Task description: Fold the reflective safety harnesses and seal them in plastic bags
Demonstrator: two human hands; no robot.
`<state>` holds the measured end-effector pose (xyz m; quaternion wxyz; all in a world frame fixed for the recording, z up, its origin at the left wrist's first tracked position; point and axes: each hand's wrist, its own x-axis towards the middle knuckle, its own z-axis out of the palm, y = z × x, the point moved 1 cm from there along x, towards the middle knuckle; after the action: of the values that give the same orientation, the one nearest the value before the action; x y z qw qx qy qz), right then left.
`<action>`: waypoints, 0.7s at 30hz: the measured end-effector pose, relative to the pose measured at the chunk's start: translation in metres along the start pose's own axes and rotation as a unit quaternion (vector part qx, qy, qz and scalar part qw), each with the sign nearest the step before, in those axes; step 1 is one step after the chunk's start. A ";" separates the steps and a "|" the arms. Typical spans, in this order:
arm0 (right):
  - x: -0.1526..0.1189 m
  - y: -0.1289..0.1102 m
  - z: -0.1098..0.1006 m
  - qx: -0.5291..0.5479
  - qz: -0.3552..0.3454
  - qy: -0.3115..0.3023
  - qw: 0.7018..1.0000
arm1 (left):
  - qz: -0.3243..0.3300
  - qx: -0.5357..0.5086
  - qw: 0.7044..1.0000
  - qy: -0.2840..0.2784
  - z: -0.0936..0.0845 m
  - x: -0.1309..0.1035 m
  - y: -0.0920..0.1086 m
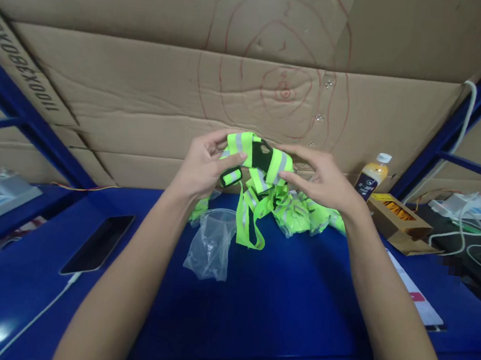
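Between my two hands, above the blue table, is a neon-yellow reflective strap harness (283,164) with grey stripes and black parts. My left hand (208,162) pinches its left side, thumb on top. The right side is held by my right hand (320,177), thumb in front and fingers behind. A loop of strap dangles below toward the table. Behind it lie more neon-yellow straps in clear wrapping (294,217). A clear plastic bag (212,246) lies on the table below my left hand.
A phone (98,244) with a white cable lies at the left. On the right are a bottle (372,174), an open cardboard box (399,219), papers (417,296) and white cables. Cardboard (147,90) with red rings backs the blue table (278,310).
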<state>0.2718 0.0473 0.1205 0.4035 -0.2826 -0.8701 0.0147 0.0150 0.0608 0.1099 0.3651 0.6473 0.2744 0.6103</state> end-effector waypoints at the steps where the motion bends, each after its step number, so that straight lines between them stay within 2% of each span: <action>1: 0.001 0.002 0.000 0.010 0.003 -0.003 1.000 | 0.011 0.007 1.000 -0.008 0.002 -0.001 0.000; 3: 0.004 0.005 0.002 0.007 0.011 -0.011 1.000 | 0.014 0.017 0.999 -0.025 0.008 -0.005 -0.001; 6: 0.006 0.008 0.007 -0.028 0.016 -0.013 0.999 | -0.029 0.015 0.997 -0.069 0.014 -0.009 -0.004; 9: 0.006 0.010 0.012 -0.045 0.005 0.015 0.999 | -0.068 0.011 0.991 -0.110 0.012 -0.010 -0.008; 14: 0.004 0.010 0.021 -0.044 -0.034 0.080 0.995 | -0.134 -0.014 0.985 -0.104 0.008 -0.009 -0.005; 21: 0.004 0.009 0.030 -0.085 -0.137 0.123 0.979 | -0.203 -0.090 0.968 -0.119 0.019 -0.012 0.021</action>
<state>0.2528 0.0624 0.1006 0.4806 -0.1930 -0.8423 -0.1496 0.0311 0.0359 0.1200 0.5679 0.6107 0.2985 0.4642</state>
